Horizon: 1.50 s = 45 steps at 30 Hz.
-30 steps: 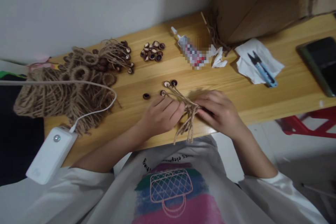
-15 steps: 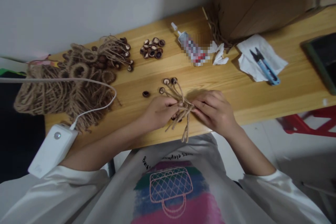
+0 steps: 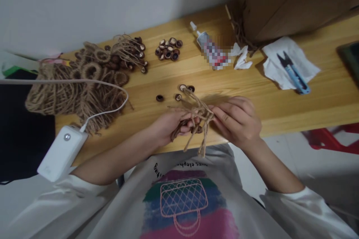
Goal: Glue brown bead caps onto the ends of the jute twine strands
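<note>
Both my hands hold a small bundle of jute twine cords just above the near edge of the wooden table. My left hand is curled round the bundle's lower strands, palm turned up. My right hand pinches the knotted part from the right. Several cords run up from the bundle to brown nut-shell caps lying on the table. Loose frayed ends hang over the table edge toward my shirt.
A pile of jute pieces lies at the left, with a white power bank and its cable. Loose shell caps, a glue tube, tissue with blue snips and a cardboard box stand behind.
My left hand has turned palm up and curled under the cords. The bundle has lifted slightly off the table. The camera view has shifted a little to the left.
</note>
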### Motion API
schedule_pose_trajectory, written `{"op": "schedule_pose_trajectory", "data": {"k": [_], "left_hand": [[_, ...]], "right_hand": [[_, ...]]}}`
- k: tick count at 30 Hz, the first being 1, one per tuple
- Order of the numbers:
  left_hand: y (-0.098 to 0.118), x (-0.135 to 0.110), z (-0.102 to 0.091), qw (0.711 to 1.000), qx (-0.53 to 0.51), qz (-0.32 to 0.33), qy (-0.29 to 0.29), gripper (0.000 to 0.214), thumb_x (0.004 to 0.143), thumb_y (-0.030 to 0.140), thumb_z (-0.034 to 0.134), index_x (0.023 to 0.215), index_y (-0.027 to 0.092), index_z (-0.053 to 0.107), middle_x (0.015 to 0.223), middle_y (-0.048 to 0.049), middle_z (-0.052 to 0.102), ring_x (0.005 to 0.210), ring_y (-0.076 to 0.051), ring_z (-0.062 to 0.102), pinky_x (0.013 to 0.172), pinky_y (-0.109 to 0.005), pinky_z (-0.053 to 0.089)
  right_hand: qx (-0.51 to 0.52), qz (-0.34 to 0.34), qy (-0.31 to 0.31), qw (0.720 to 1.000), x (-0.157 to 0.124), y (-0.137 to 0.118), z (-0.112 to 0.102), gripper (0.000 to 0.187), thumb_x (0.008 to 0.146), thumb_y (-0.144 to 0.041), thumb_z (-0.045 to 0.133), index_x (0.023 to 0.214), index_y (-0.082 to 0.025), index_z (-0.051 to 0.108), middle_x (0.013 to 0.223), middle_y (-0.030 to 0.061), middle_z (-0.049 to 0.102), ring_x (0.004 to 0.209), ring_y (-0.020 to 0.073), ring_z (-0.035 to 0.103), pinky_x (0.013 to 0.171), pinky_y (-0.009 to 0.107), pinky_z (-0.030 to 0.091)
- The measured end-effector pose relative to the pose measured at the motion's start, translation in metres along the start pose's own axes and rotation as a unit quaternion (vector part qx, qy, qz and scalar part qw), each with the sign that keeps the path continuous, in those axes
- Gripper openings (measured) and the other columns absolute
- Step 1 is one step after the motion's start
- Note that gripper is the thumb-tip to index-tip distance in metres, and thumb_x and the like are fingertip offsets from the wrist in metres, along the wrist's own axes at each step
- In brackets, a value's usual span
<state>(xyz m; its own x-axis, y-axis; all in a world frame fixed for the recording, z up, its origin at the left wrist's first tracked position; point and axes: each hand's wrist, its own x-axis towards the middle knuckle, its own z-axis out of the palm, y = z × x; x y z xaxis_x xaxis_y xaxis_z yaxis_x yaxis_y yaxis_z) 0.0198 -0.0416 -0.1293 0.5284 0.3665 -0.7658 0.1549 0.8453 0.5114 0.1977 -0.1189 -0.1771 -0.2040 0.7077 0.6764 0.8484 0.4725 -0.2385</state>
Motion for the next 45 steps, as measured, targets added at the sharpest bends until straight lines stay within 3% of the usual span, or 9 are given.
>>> {"op": "schedule_pose_trajectory", "data": {"k": [7, 14, 21, 24, 29, 33, 38, 41, 45], "left_hand": [[0.000, -0.004, -0.012, 0.996, 0.078, 0.036, -0.040, 0.022, 0.080, 0.029, 0.059, 0.066, 0.012, 0.063, 0.054, 0.0009, 0.051, 0.041, -0.004, 0.036, 0.040, -0.018, 0.019], [-0.010, -0.014, -0.038, 0.992, -0.007, -0.050, -0.113, 0.027, 0.072, 0.039, 0.064, 0.074, 0.013, 0.066, 0.057, 0.0013, 0.045, 0.040, -0.004, 0.030, 0.036, -0.020, 0.016], [-0.014, -0.033, -0.054, 0.987, -0.092, 0.007, -0.132, 0.037, 0.077, 0.046, 0.060, 0.098, 0.016, 0.066, 0.048, 0.0076, 0.030, 0.034, -0.002, 0.014, 0.033, -0.017, 0.008], [-0.017, -0.033, -0.058, 0.994, -0.039, 0.044, -0.097, 0.035, 0.077, 0.043, 0.062, 0.096, 0.015, 0.065, 0.048, 0.0083, 0.031, 0.034, -0.002, 0.015, 0.033, -0.017, 0.009], [-0.023, -0.033, -0.056, 0.985, 0.117, 0.106, 0.075, 0.025, 0.074, 0.038, 0.066, 0.084, 0.016, 0.061, 0.047, 0.0084, 0.035, 0.037, -0.004, 0.026, 0.037, -0.016, 0.014], [-0.024, -0.032, -0.050, 0.897, 0.328, 0.261, 0.142, 0.018, 0.079, 0.033, 0.061, 0.086, 0.017, 0.064, 0.066, 0.0010, 0.056, 0.057, -0.010, 0.049, 0.050, -0.021, 0.036], [-0.028, -0.018, -0.045, 0.673, 0.558, 0.459, 0.159, 0.017, 0.087, 0.021, 0.052, 0.097, 0.018, 0.066, 0.091, -0.0072, 0.065, 0.086, -0.019, 0.059, 0.076, -0.033, 0.048], [-0.030, -0.007, -0.042, 0.581, 0.619, 0.492, 0.191, 0.018, 0.088, 0.019, 0.052, 0.100, 0.017, 0.066, 0.097, -0.0095, 0.066, 0.092, -0.022, 0.058, 0.082, -0.038, 0.047], [-0.029, 0.003, -0.036, 0.500, 0.671, 0.509, 0.203, 0.020, 0.088, 0.017, 0.053, 0.104, 0.015, 0.065, 0.100, -0.0097, 0.067, 0.096, -0.025, 0.056, 0.083, -0.040, 0.044]], "right_hand": [[0.061, 0.029, -0.040, 0.997, 0.001, 0.003, 0.002, 0.017, 0.090, -0.022, 0.059, 0.105, -0.018, 0.065, 0.092, 0.0077, 0.066, 0.089, 0.0202, 0.058, 0.078, 0.035, 0.046], [0.053, 0.054, -0.069, 0.995, -0.002, 0.005, 0.004, 0.016, 0.092, -0.027, 0.057, 0.102, -0.017, 0.065, 0.092, 0.0079, 0.066, 0.088, 0.0198, 0.058, 0.078, 0.035, 0.044], [0.042, 0.057, -0.103, 0.992, -0.003, 0.006, 0.008, 0.018, 0.092, -0.029, 0.057, 0.104, -0.018, 0.066, 0.092, 0.0068, 0.066, 0.091, 0.0200, 0.058, 0.079, 0.035, 0.041], [0.036, 0.068, -0.122, 0.990, -0.003, 0.005, 0.006, 0.021, 0.091, -0.025, 0.056, 0.109, -0.018, 0.065, 0.098, 0.0081, 0.066, 0.096, 0.0218, 0.057, 0.083, 0.038, 0.042], [0.052, 0.077, -0.135, 0.986, -0.001, 0.002, -0.004, 0.034, 0.086, -0.016, 0.050, 0.120, -0.017, 0.059, 0.108, 0.0111, 0.064, 0.101, 0.0250, 0.056, 0.086, 0.042, 0.043], [0.082, 0.091, -0.115, 0.986, 0.007, -0.008, -0.011, 0.035, 0.086, -0.014, 0.047, 0.119, -0.017, 0.057, 0.108, 0.0110, 0.063, 0.100, 0.0246, 0.057, 0.085, 0.042, 0.044], [0.055, 0.115, -0.114, 0.985, 0.020, -0.023, -0.005, 0.024, 0.091, -0.022, 0.050, 0.112, -0.016, 0.061, 0.104, 0.0099, 0.065, 0.096, 0.0245, 0.057, 0.080, 0.040, 0.043], [0.042, 0.124, -0.111, 0.985, 0.022, -0.025, -0.001, 0.020, 0.090, -0.024, 0.054, 0.106, -0.015, 0.063, 0.100, 0.0090, 0.065, 0.092, 0.0238, 0.057, 0.078, 0.038, 0.042], [0.037, 0.128, -0.113, 0.985, 0.017, -0.022, -0.004, 0.023, 0.086, -0.017, 0.053, 0.106, -0.015, 0.063, 0.102, 0.0095, 0.064, 0.096, 0.0251, 0.056, 0.082, 0.040, 0.043]]}}
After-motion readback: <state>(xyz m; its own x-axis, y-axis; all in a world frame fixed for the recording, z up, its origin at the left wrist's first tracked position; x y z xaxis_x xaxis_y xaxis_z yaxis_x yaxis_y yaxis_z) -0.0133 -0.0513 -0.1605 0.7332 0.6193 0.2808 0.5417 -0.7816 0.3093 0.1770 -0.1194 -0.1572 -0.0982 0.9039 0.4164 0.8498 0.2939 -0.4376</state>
